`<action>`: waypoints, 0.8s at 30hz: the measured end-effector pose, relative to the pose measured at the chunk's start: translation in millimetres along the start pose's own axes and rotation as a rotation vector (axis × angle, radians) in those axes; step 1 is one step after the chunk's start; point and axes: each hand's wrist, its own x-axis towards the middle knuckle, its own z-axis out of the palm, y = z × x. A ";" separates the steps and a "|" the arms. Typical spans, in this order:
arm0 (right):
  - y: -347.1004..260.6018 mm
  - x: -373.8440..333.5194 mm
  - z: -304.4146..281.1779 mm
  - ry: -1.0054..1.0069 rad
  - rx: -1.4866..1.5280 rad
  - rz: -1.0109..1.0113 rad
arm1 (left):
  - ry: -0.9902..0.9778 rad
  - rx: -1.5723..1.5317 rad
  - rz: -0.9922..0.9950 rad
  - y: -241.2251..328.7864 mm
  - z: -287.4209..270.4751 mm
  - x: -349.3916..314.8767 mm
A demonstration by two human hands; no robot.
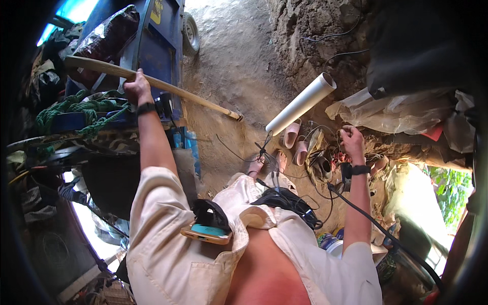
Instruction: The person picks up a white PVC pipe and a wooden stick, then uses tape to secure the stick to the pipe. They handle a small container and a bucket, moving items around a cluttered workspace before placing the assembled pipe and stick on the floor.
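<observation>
My left hand is closed around a long wooden handle, gripping it nearer its thick, flat end. The handle slants across the left side, its thinner, dark-tipped end low over the dirt floor. My right hand is held out to the right with thumb and fingers pinched together; whatever lies between them is too small to make out. Beside it, loose thin wires hang over shoes on the ground. A white pipe stands tilted ahead of my feet, its open end toward the upper right.
At the left is a blue metal cart with a wheel and green rope. Pink slippers lie by the pipe. Plastic sheeting covers the right-hand ledge. A black cable runs past my right arm.
</observation>
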 end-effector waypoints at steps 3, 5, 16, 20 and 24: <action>9.6 38.2 14.9 -0.056 -0.008 0.012 | 0.043 0.212 0.118 5.2 9.2 17.4; 17.9 64.1 21.6 -0.076 -0.058 0.013 | 0.005 0.232 0.164 13.0 9.6 16.4; 46.5 203.4 72.2 0.132 -0.452 -0.054 | -0.525 -0.473 -0.019 74.0 -56.5 -133.4; 47.0 226.3 91.8 0.247 -0.447 -0.190 | -0.572 -0.420 -0.074 77.9 -75.9 -157.0; 38.0 245.6 96.6 0.127 -0.494 -0.159 | -0.645 -0.474 -0.008 71.2 -85.1 -164.7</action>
